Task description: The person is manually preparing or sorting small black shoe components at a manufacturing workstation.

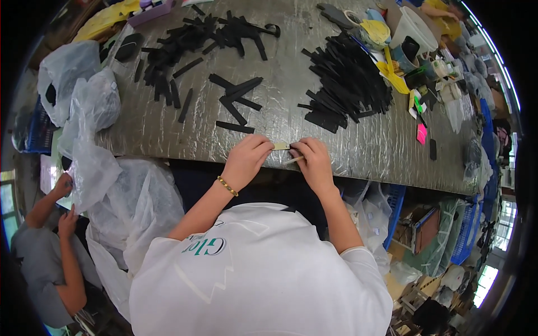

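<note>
clock read from the hands, twelve at the tabletop's far edge. item: small pale piece, flat, at the centre of the dial, above the near edge of the tabletop. item: left hand, beaded bracelet at the wrist, fingertips pinched on the piece's nine o'clock end. item: right hand, fingers curled, grasping a slender pale stick that points toward nine; its fingertips meet the piece's three o'clock end, where a dark bit shows, too small to identify. at ten, nearest: one black strip, lying alone. at half past ten, near: a small crossed cluster of black strips. beyond, toward eleven: a loose, tangled heap of black strips. at half past one: a dense pile of black strips, laid roughly alike. at two: yellow item; at three: pink piece. at half past eight: clear plastic bag; at eight, co-worker. step in hand, as judged: close two-handed fingertip work on the piece. next move, as judged: calls for a steady left pinch and fine right finger control, the stick kept clear.
</note>
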Demonstrator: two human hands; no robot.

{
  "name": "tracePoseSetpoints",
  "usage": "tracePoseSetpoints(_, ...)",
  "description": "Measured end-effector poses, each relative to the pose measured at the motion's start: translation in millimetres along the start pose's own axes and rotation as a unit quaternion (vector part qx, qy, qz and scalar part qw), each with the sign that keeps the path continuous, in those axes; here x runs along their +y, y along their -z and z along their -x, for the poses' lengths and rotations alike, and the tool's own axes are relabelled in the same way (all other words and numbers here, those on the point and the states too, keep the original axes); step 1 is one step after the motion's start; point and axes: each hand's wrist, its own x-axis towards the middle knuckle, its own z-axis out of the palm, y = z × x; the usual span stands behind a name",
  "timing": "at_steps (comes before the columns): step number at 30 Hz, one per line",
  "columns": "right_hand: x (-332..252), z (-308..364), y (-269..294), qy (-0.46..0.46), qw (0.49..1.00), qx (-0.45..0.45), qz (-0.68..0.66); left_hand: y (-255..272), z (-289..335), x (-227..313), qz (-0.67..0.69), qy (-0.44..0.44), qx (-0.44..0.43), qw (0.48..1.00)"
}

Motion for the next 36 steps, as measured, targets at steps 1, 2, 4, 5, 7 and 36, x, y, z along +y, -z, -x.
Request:
tracePoseSetpoints(1, -1, 2, 1, -0.024, 0.999, -0.001, -0.023, -2, -1, 0, 0.001, 0.0, -0.003, 1.0)
tracePoseSetpoints(2, -2, 3, 1, -0.026, 0.999, -0.001, -0.023, -3, -2, 0, 0.005, -0.019, 0.012, 1.0)
tracePoseSetpoints(4, -2, 3, -1, -0.039, 0.999, 0.003, -0.038, -5, -5, -2, 0.009, -0.038, 0.024, 0.999)
tracePoseSetpoints(5, -2, 3, -2, -0.041, 0.998, 0.003, -0.039, -5, -5, -5, 0.031, -0.033, 0.007, 0.999)
tracePoseSetpoints(7, -3, 3, -6, -0.06, 0.997, 0.029, -0.032, -5, -5, -6, 0.054, -0.026, -0.012, 0.998)
tracePoseSetpoints(36, 1, 2, 25, -0.229, 0.942, 0.087, -0.23, -20, -7, 9, -0.05, -0.047, -0.021, 0.997)
